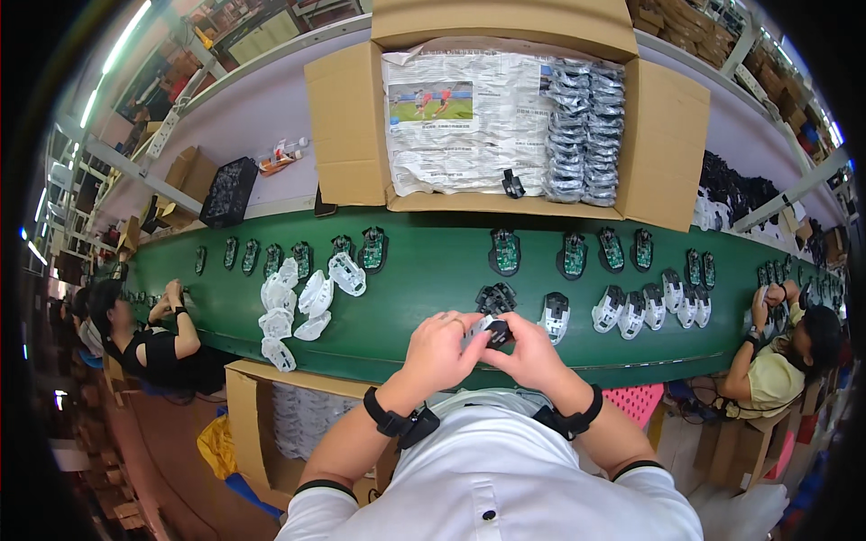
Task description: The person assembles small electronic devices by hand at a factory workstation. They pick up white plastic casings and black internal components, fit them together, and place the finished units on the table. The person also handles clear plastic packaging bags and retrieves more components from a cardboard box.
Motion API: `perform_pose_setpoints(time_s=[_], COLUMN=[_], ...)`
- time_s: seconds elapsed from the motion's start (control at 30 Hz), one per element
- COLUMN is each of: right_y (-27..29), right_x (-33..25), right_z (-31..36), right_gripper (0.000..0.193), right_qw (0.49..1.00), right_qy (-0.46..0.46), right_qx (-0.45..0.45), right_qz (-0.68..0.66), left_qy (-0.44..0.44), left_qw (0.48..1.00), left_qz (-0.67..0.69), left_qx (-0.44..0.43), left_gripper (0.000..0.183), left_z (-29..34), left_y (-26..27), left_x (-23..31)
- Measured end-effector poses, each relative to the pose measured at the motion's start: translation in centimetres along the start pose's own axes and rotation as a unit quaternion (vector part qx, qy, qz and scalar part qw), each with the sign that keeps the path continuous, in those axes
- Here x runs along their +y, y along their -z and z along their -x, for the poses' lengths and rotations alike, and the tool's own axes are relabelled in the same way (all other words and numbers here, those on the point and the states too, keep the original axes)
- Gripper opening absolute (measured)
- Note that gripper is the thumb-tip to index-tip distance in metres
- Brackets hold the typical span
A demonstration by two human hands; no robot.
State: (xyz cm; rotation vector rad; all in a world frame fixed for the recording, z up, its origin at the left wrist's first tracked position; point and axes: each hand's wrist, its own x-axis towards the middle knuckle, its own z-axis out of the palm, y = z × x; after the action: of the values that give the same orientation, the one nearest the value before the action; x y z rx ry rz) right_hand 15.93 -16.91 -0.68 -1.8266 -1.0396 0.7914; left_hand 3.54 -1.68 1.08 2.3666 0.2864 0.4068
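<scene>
My left hand [437, 350] and my right hand [534, 353] meet at the near edge of the green work surface. Between their closed fingers and thumbs sits a small black-and-light-grey computer mouse part [492, 332], partly covered by the fingers. Just beyond it lies a cluster of dark mouse parts [495, 296]. A mouse with a white inner shell [555, 316] rests to the right of my hands. Farther back, a black mouse base with a green circuit board [505, 252] lies flat. Loose white mouse shells [278, 298] are piled on the left.
An open cardboard box [354, 126] with newspaper and stacked wrapped parts [585, 131] stands behind the green bench [424, 257]. Several more mouse bases line the bench. Co-workers sit at left [149, 334] and right [785, 347]. Another box [250, 424] stands below the bench edge.
</scene>
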Motion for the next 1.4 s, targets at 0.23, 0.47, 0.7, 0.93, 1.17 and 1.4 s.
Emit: perform_pose_setpoints(time_s=[0.23,0.47,0.7,0.93,1.17,1.4], right_y=[-1.8,-1.9,3.5,6.5,-2.5,-3.3], right_x=[5.2,6.2,20.8,18.1,13.8,13.4], right_z=[0.5,-0.9,-0.9,-1.6,-3.9,-3.0], right_gripper=[0.022,0.016,0.024,0.024,0.034,0.029], right_qw=[0.925,0.930,0.916,0.860,0.949,0.986], right_qy=[-0.035,-0.065,-0.237,-0.030,-0.141,-0.103], right_qx=[0.006,0.008,0.193,0.353,0.089,0.132], right_qz=[-0.378,-0.361,-0.259,0.367,0.267,0.025], left_qy=[0.238,0.277,0.193,0.275,0.324,0.416], left_qw=[0.908,0.896,0.947,0.911,0.893,0.883], left_qz=[0.340,0.346,-0.191,-0.296,-0.291,0.188], left_qx=[0.050,-0.018,0.169,0.079,0.116,0.106], left_gripper=[0.025,0.027,0.058,0.070,0.070,0.054], left_z=[-0.5,-0.9,-0.9,1.6,2.8,4.1], left_y=[-3.7,-6.5,-1.4,1.1,-2.2,-3.1], left_x=[-1.7,-5.9,-18.6,-23.9,-21.5,-18.1])
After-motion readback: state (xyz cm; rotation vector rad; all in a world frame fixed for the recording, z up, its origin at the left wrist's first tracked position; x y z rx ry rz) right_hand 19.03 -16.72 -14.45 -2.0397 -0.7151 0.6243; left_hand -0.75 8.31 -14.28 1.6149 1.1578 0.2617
